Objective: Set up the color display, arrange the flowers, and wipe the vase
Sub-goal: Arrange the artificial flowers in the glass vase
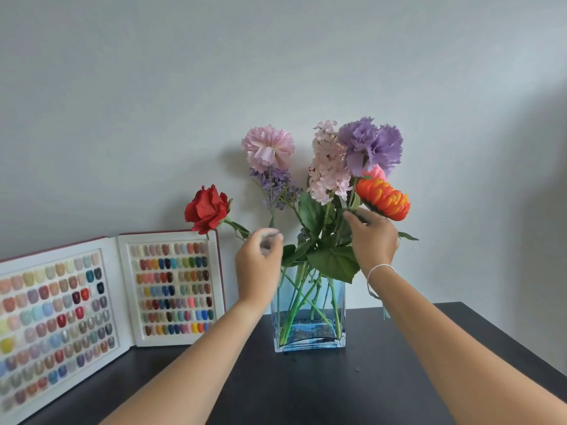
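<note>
Centrally, a rectangular blue-tinted clear glass vase (309, 314) stands upright on a dark table (306, 391), close to a pale wall (276, 72) behind it; no brand, label or writing can be read anywhere. Green stems cross inside the vase, and six blooms can be counted clearly above its rim: a red fabric rose (207, 209) leaning far out to the vase's left, a pale pink ruffled carnation (268, 147), a small lilac sprig (276, 186) just under that carnation, a tall light-pink blossom spike (328, 167), a purple ruffled carnation (370, 145) and an orange layered flower (383, 198) tipped to the vase's right. A bit of bright pink shows behind the orange flower; whether it is a seventh bloom cannot be told. Broad green leaves (334, 262) hang over the vase's front rim.

Above the vase's left rim, the left hand (259, 265) is curled with fingertips pinched, motion-blurred, near the rose's stem; whether it grips anything cannot be told. Above the right rim, the right hand (372, 237), wearing a thin white bracelet (379, 269), pinches a stem just below the orange flower.

Left of the vase, an open two-panel book of nail colour swatches (92, 308) stands propped against the wall
</note>
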### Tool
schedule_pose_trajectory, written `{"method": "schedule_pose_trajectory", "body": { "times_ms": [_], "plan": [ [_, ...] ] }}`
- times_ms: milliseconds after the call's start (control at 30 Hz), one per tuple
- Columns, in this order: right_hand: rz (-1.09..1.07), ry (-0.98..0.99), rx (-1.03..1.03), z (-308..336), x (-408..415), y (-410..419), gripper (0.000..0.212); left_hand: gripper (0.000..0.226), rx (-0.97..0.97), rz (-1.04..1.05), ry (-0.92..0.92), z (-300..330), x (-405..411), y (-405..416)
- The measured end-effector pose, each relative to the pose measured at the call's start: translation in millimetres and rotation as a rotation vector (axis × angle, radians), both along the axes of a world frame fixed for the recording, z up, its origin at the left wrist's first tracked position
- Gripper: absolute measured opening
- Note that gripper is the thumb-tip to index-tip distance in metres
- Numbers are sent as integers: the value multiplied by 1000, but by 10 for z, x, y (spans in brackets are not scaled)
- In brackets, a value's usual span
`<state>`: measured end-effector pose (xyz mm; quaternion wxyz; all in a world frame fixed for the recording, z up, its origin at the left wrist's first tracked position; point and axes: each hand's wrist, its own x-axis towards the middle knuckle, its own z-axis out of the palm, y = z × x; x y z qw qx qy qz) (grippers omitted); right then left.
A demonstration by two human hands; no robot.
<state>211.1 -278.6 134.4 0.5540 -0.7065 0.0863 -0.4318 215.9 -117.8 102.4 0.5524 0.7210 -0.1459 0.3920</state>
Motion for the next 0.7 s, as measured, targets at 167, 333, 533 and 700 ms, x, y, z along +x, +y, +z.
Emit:
{"method": "schedule_pose_trajectory", "body": {
  "times_ms": [167, 333, 533, 700],
  "plan": [
    [21, -9, 29, -24, 0, -13, 16, 18, 250, -66, -91, 259, 3, -370],
    [29, -20, 41, -43, 13, -38, 17, 31, 384, -14, 87, 414, 192, -669],
    [42, -34, 53, -54, 56, -71, 18, 39, 338, 35, 162, 508, 340, -739],
    [47, -48, 84, -16, 99, -127, 15, 38, 74, 24, 131, 620, 461, -499]
  ]
}}
